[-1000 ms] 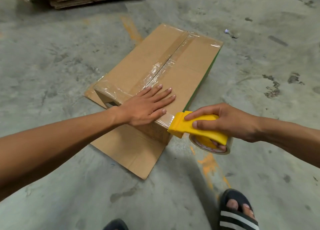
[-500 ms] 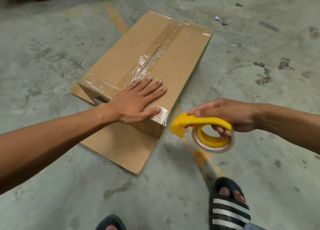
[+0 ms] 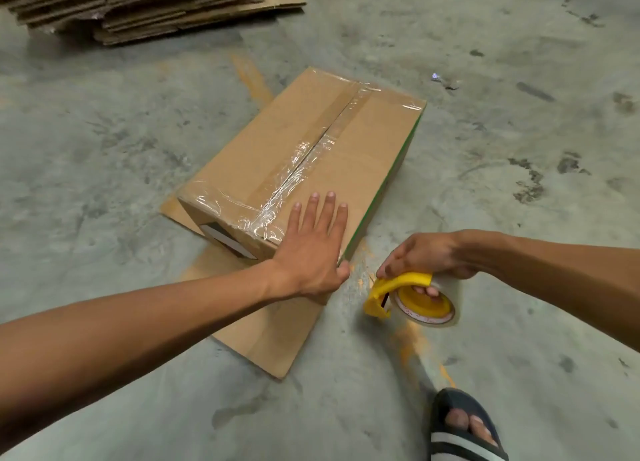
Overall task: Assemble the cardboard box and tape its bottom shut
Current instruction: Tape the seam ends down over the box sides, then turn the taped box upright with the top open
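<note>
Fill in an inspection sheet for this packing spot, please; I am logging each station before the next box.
Surface: bare concrete floor, stained, with orange paint marks.
Job's things: cardboard box lying on the floor, clear tape along its centre seam and across the near edge; a loose flap spread flat on the floor beneath it; yellow tape dispenser off the box, to its right.
Clutter: small scrap on the floor beyond the box.
Hands: left hand flat on the box's near corner; right hand gripping the dispenser.
Cables: nothing seen.
Surroundings: stack of flattened cardboard at the far left; a sandalled foot near the bottom edge.
</note>
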`<state>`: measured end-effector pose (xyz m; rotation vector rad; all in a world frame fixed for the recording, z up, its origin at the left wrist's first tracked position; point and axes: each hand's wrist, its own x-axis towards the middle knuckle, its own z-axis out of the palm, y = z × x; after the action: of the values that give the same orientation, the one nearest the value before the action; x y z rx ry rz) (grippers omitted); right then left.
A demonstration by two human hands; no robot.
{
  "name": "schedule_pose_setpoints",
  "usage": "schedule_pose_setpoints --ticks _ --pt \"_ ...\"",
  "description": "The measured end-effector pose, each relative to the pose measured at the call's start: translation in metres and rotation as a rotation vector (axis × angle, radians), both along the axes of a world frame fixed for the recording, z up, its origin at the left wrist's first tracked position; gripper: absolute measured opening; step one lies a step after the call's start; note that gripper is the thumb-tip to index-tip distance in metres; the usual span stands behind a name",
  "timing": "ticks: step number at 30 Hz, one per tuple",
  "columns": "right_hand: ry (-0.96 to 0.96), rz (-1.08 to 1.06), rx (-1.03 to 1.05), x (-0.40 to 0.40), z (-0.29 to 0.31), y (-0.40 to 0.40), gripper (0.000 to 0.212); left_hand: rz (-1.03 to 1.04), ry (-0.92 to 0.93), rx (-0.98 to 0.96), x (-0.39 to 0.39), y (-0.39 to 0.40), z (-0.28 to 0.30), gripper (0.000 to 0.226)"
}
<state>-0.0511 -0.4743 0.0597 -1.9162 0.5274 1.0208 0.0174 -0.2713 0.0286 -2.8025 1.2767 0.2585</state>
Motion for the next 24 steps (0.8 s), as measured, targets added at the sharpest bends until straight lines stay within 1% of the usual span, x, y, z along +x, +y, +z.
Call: schedule_pose_setpoints --ticks 3,5,9,11,12,14,16,18,19,21,24 --pt "0.039 0.078 0.022 0.002 -0.004 0.001 0.022 -0.028 0.003 0.036 0.005 0.009 0.003 0.09" --pt "0.04 0.138 0.063 0.003 -0.005 0.006 0.02 -0.075 -0.005 0.073 0.014 0.028 0.003 0.092" --pt "-0.014 0.269 0.153 0.007 -0.01 0.029 0.017 -0.145 -0.023 0.091 0.034 0.091 0.0 0.091" --pt "-0.107 0.361 0.156 0.008 -0.015 0.049 0.02 -0.178 -0.04 0.106 0.045 0.128 0.0 0.086" --pt "-0.189 0.468 0.101 0.008 -0.016 0.059 0.027 -0.186 -0.045 0.115 0.05 0.147 0.0 0.083" --pt "-0.324 0.788 -0.071 0.006 -0.019 0.079 0.047 -0.181 -0.044 0.125 0.057 0.183 0.001 0.078" --pt "-0.35 1.066 -0.167 0.001 -0.026 0.095 0.066 -0.158 -0.047 0.136 0.061 0.214 0.004 0.073" --pt "-0.406 1.313 -0.222 -0.005 -0.034 0.106 0.075 -0.121 -0.047 0.139 0.062 0.236 0.007 0.07" --pt "-0.475 1.439 -0.271 -0.007 -0.038 0.111 0.077 -0.101 -0.046 0.143 0.062 0.245 0.008 0.069" --pt "-0.635 1.642 -0.349 -0.009 -0.052 0.119 0.081 -0.052 -0.042 0.153 0.062 0.257 0.01 0.069" --pt "-0.79 1.805 -0.399 -0.01 -0.075 0.126 0.094 0.044 -0.018 0.111 0.06 0.269 0.007 0.068"
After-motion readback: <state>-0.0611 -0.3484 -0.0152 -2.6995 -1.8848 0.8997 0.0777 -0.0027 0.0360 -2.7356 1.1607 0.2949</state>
